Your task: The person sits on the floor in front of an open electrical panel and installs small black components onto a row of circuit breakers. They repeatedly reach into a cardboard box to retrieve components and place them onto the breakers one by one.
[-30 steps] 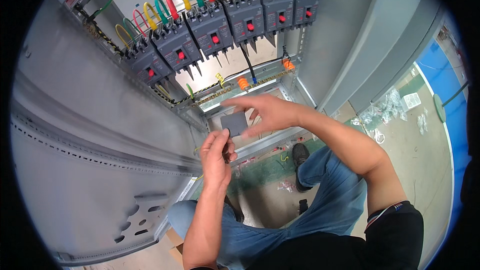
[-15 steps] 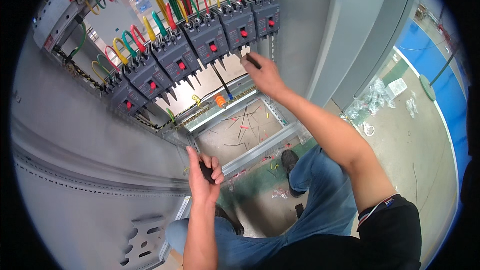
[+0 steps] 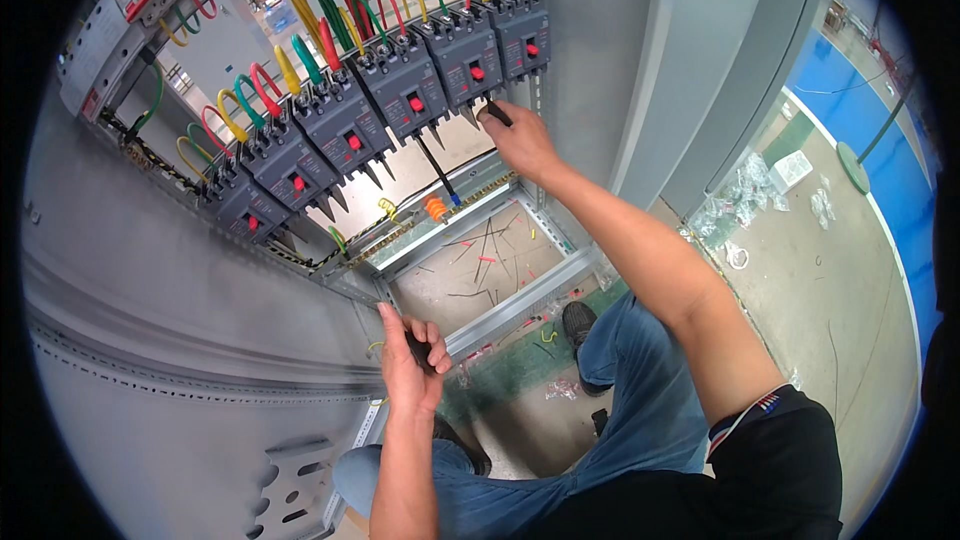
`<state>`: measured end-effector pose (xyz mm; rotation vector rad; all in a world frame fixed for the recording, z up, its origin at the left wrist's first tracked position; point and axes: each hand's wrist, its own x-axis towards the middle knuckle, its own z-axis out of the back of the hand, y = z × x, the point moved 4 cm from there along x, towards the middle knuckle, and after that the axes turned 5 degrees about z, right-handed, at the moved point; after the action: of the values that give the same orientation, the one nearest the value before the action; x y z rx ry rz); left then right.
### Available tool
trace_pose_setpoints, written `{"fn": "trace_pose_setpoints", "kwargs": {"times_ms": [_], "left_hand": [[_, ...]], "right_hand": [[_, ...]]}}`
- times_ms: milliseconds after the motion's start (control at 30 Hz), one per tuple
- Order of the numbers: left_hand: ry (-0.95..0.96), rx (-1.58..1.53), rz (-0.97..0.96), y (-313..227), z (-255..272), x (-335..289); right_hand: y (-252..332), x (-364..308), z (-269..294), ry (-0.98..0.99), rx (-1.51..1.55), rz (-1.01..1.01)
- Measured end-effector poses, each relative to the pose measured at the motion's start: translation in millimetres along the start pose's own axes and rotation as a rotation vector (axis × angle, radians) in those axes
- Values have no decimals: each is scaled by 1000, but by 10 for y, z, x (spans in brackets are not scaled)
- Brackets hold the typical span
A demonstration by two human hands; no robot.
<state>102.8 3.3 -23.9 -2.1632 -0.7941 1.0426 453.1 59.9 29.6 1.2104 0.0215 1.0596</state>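
Note:
A row of dark grey moulded-case circuit breakers (image 3: 409,98) with red toggles runs across the metal cabinet. My right hand (image 3: 526,148) is closed on a small dark plate (image 3: 499,114), held at the lower edge of the second breaker from the right (image 3: 470,65). Similar thin pointed dark fins (image 3: 371,176) stick out below other breakers. Lower down, my left hand (image 3: 407,375) curls its fingers around a dark flat piece (image 3: 420,351), thumb raised; whether it is one piece or a stack is unclear.
Red, yellow and green cables (image 3: 283,70) loop above the breakers. An orange insulator (image 3: 436,208) sits on the lower rail beside a black cable with a blue end (image 3: 454,198). Wire scraps (image 3: 487,260) litter the floor inside the frame. Plastic bags (image 3: 745,195) lie at right.
The view has shifted slightly, so the breakers appear a little further left. My right hand stays at the same breaker's lower edge with the dark plate; my left hand keeps its hold.

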Motion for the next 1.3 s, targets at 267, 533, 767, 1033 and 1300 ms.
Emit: {"fn": "trace_pose_setpoints", "kwargs": {"times_ms": [267, 533, 767, 1033, 1300], "left_hand": [[13, 6, 8, 8, 0, 1], [-73, 341, -255, -94, -53, -70], [-74, 913, -672, -159, -204, -137], [-121, 874, -727, -109, -152, -110], [-191, 677, -560, -61, -104, 2]], "right_hand": [[-27, 17, -20, -18, 40, -5], [165, -341, 121, 983, -133, -161], [850, -1462, -515, 1574, -62, 37], [826, -1460, -577, 1179, 59, 241], [1086, -1593, -500, 669, -176, 345]]}}
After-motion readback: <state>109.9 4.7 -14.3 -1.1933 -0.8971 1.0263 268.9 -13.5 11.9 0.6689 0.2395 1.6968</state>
